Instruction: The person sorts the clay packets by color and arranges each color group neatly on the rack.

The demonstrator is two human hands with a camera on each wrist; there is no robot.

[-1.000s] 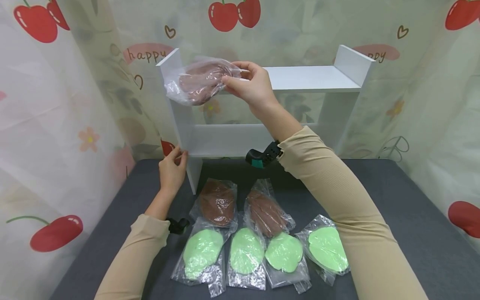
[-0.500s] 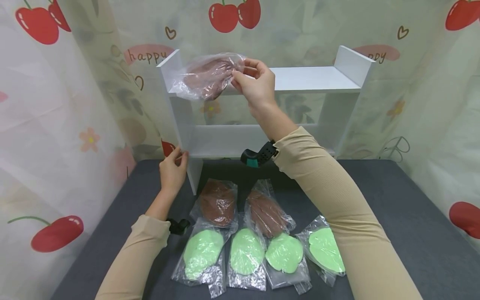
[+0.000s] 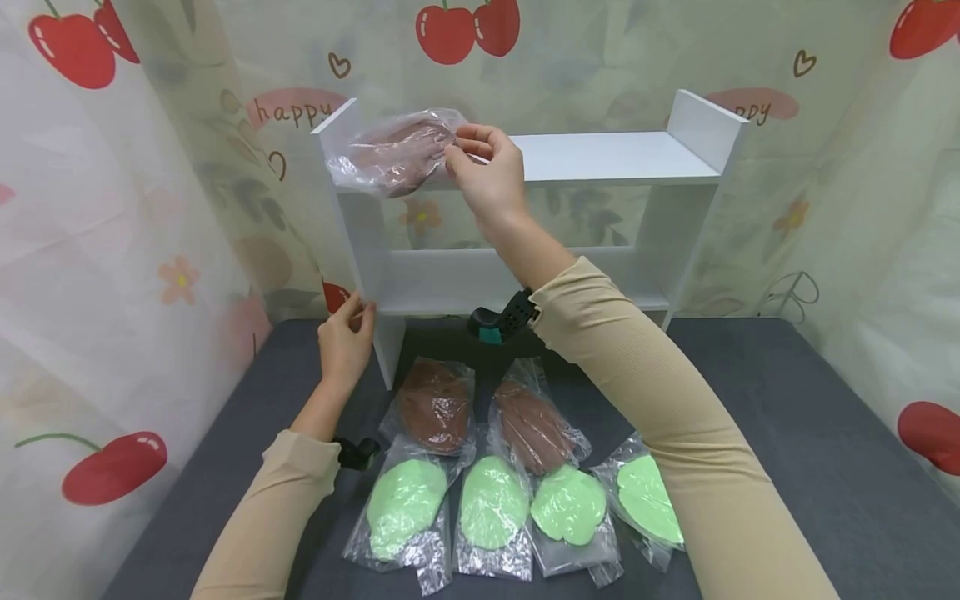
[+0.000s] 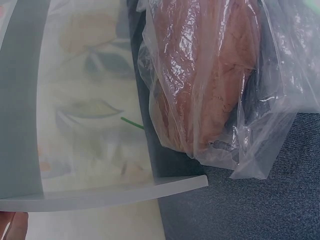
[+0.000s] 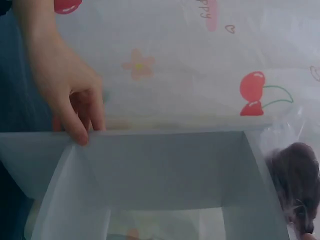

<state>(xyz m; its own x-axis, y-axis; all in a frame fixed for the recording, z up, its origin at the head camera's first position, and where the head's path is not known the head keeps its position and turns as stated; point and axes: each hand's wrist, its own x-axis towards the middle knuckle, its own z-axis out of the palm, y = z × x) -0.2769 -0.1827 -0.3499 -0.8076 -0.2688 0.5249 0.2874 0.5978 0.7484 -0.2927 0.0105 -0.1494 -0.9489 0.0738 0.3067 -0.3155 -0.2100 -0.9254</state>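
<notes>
My right hand [image 3: 491, 171] pinches the right end of a clear plastic bag [image 3: 401, 154] with a soft-looking brown piece in it. The bag lies level with the top board at the left end of the white shelf unit [image 3: 592, 156], overlapping that board in the head view. In the right wrist view the brown piece [image 5: 298, 175] shows beyond the shelf's end. My left hand [image 3: 347, 342] grips the edge of the shelf's left side panel, thumb [image 5: 75, 127] on the inner side and fingers outside. Brown bagged pieces [image 3: 435, 408] lie on the table in front of the shelf.
Several bagged pale green pieces [image 3: 408, 500] lie in a row along the near side of the dark table [image 3: 757, 400]. A second brown bag [image 3: 536, 425] overlaps them. Printed curtains [image 3: 585, 75] enclose the back and sides. A thin cable [image 3: 791, 296] hangs at right rear.
My right hand and the bag shifted right and slightly up, then back left along the top of the shelf. The left hand keeps its place on the side panel.
</notes>
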